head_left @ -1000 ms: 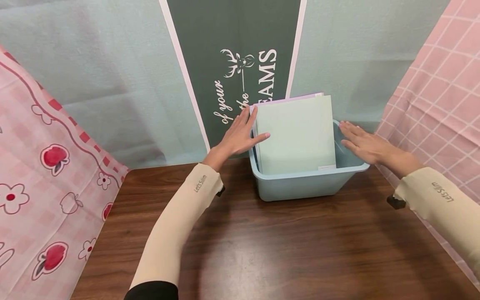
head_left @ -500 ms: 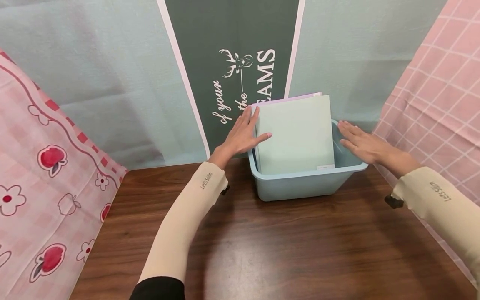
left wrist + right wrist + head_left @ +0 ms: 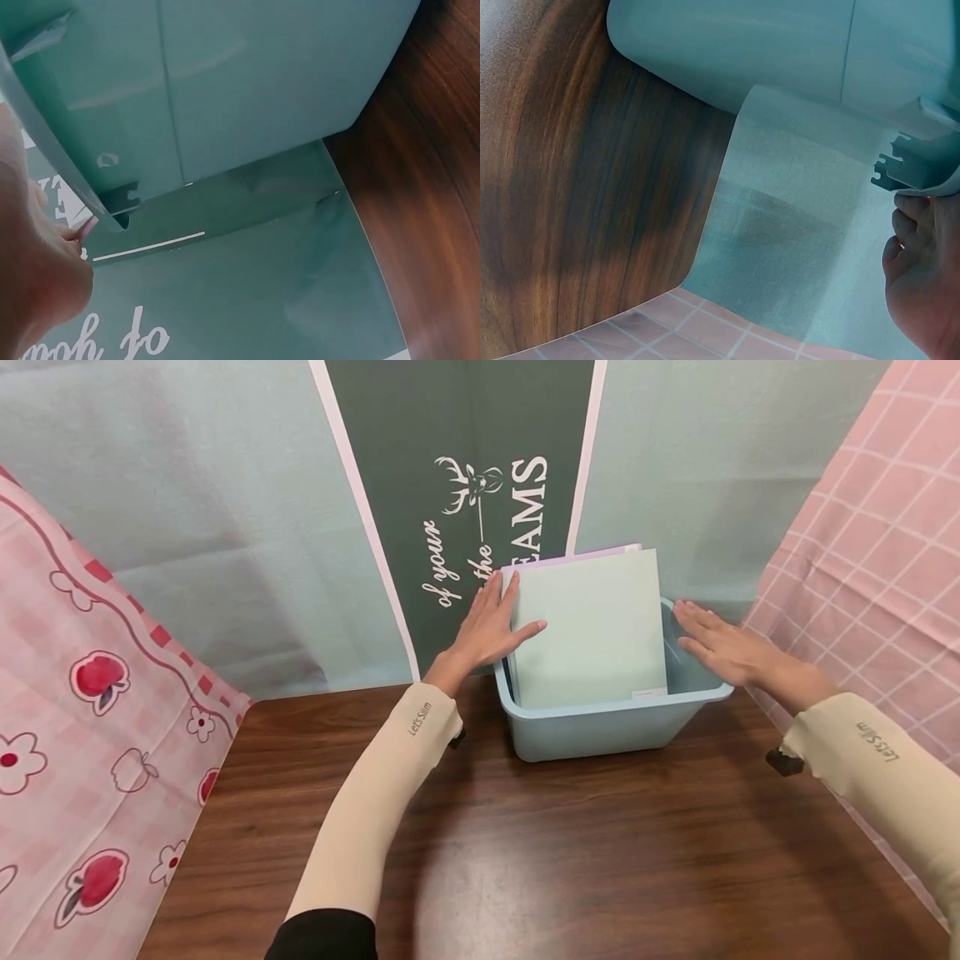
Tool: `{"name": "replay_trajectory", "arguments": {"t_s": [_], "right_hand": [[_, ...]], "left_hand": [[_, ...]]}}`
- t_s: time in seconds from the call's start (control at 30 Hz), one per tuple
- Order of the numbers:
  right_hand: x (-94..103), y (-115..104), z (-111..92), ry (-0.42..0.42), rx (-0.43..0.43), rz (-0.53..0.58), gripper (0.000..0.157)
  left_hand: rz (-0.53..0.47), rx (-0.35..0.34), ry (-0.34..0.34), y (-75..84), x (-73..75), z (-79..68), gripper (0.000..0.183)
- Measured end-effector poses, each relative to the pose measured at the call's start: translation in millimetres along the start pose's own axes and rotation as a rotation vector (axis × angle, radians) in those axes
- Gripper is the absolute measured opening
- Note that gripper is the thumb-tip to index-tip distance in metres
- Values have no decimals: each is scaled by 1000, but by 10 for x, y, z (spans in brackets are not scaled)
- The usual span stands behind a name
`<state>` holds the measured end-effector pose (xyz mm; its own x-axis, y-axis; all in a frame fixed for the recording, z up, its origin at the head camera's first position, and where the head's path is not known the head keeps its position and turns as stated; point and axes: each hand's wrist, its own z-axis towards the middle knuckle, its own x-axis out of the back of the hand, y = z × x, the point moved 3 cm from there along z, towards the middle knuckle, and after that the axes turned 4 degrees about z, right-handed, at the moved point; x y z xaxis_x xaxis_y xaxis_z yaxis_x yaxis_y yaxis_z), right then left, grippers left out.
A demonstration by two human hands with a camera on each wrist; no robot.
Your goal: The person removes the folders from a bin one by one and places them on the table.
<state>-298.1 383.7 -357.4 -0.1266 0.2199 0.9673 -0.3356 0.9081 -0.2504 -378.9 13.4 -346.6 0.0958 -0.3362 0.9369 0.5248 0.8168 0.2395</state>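
A light blue plastic bin (image 3: 592, 735) stands at the back of the table. Pale green folders (image 3: 585, 627) lean upright in its left part, and a purple one (image 3: 592, 555) peeks out behind them. My left hand (image 3: 483, 631) lies along the bin's left end, its fingers straight and the thumb over the front folder's left edge. At the opposite end, my right hand (image 3: 716, 645) rests flat at the rim with straight fingers. Both wrist views look at the bin's outer walls from below; in the right wrist view, fingertips (image 3: 911, 204) are right under the rim.
Behind the bin hangs a grey-green cloth (image 3: 225, 527) with a dark printed panel (image 3: 457, 410). A pink apple-print cloth (image 3: 97, 760) is at the left, a pink checked one (image 3: 847, 577) at the right. The table (image 3: 540, 860) is dark wood.
The left forearm has shifted slightly right. Both hands keep their places at the bin's ends, and the bin and folders stay as they were; the whole view drifts a little.
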Motion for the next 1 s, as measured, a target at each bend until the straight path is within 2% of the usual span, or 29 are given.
{"name": "replay_trajectory", "arguments": {"t_s": [0.3, 0.53, 0.77, 1.0], "right_hand": [[11, 14, -10, 2, -28, 15, 65], [7, 12, -1, 14, 6, 14, 64], [23, -8, -11, 14, 8, 19, 64], [12, -10, -14, 7, -8, 25, 64]], "left_hand": [[-100, -14, 55, 45, -27, -15, 96], [-224, -27, 104, 109, -40, -86, 97], [-393, -68, 176, 161, -16, -103, 97], [-417, -160, 271, 193, 20, -113, 92]]}}
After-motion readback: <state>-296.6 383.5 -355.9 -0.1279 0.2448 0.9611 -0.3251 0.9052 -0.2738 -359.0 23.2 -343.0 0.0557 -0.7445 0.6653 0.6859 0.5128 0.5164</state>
